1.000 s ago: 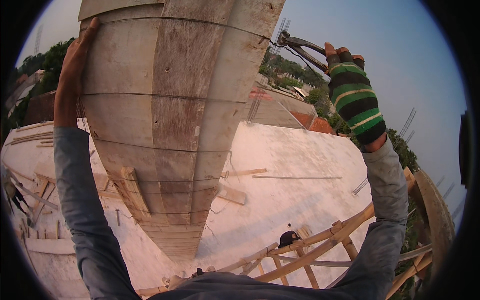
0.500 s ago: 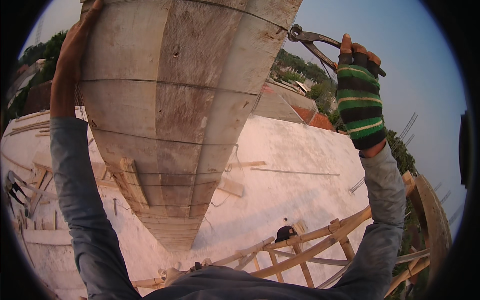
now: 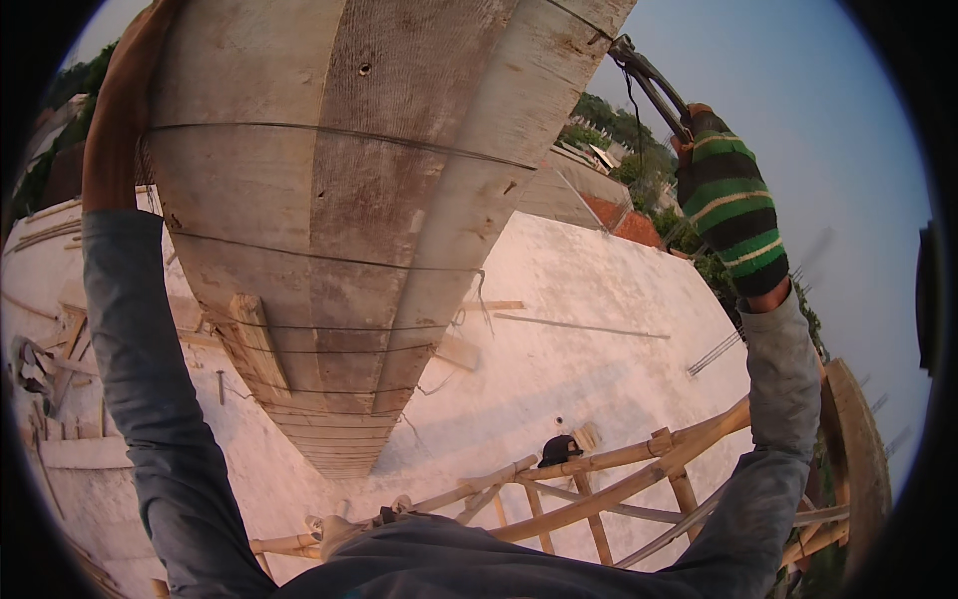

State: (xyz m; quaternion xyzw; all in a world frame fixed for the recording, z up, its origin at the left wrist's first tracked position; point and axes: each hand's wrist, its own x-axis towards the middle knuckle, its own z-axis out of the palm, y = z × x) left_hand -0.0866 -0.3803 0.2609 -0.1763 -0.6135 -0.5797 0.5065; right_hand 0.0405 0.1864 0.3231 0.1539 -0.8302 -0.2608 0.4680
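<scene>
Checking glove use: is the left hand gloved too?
No: the left hand is bare against the wooden formwork; only the right hand wears a striped glove.

Green, black and cream stripes on right hand (image 3: pixel 733 215) glove, orange at fingertips. Grey sleeves (image 3: pixel 150 399); weathered grey-brown grain on plank formwork (image 3: pixel 349 200). Whitish-pink slab (image 3: pixel 589 369), tan bamboo poles (image 3: pixel 599 469).

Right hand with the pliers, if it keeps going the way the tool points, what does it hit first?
Probably the wooden column formwork: the pliers in the right hand point up-left at its top corner edge, apparently already touching, though depth is unclear.
</scene>
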